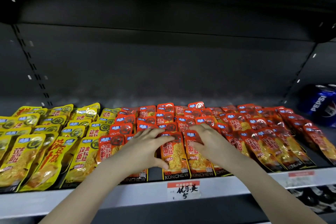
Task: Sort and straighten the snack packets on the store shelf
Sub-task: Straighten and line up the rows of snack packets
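Both hands are down on the red stuff in the middle of the shelf, close together but not touching. Left hand lies flat with fingers spread across the top of the front red packet, thumb down along its left edge. Right hand is flat on the neighbouring red packet, fingers pointing left over the row behind. Neither one looks like it's actually gripping anything, more like pressing down.

Closest to the camera is the shelf's pale front rail, with a handwritten price tag right below the hands and a blurry second tag further right, can't read that one. There's a dark gap in the front row just left of the front red packet, by the left thumb.

Behind that, the snack packs lie tilted back in overlapping rows: yellow packets fill the left side and look kinda messy, some skewed at angles. The red packets take the middle and right, and the two colours meet just left of the left hand.

At the far right sit some blue Pepsi cans. Behind it all there's the dark back wall, with the upper shelf overhead.
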`<state>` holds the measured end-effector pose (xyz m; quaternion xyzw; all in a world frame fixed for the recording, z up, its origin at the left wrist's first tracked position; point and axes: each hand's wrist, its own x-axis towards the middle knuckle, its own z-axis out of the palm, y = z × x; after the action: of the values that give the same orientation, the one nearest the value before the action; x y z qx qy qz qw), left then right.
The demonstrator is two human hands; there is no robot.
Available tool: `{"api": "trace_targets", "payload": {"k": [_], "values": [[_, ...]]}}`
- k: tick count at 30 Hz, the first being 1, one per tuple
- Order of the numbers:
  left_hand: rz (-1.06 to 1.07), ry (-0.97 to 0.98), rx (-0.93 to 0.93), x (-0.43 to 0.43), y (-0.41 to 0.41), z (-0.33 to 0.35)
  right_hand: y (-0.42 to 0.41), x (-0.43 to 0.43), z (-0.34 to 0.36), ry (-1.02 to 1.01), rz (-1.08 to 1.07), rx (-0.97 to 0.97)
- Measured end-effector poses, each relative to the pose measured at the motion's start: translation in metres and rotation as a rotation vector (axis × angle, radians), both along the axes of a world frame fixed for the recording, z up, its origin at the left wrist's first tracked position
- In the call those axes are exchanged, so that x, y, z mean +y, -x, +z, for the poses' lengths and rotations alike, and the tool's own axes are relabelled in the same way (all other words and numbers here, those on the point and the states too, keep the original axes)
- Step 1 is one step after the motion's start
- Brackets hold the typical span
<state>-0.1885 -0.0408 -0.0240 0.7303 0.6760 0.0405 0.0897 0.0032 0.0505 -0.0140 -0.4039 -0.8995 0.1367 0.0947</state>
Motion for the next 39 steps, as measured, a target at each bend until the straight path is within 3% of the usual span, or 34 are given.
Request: {"api": "trace_targets", "payload": {"k": [11, 17, 25, 32, 39], "values": [[0.077, -0.163, -0.076, -0.006, 0.015, 0.006, 0.006, -0.006, 0.002, -0.067, 0.065, -0.008], [0.266, -0.32, -0.151, -0.02, 0.043, 0.012, 0.019, -0.022, 0.009, -0.153, 0.109, -0.003], [0.312, -0.262, -0.194, -0.043, 0.051, 0.007, 0.064, -0.05, 0.005, -0.098, 0.257, 0.045], [0.354, -0.273, -0.262, -0.061, 0.036, -0.004, 0.09, -0.056, -0.012, -0.238, 0.235, -0.096], [0.349, -0.308, -0.343, -0.06, 0.014, -0.011, 0.097, -0.049, -0.015, -0.129, 0.194, -0.046]]}}
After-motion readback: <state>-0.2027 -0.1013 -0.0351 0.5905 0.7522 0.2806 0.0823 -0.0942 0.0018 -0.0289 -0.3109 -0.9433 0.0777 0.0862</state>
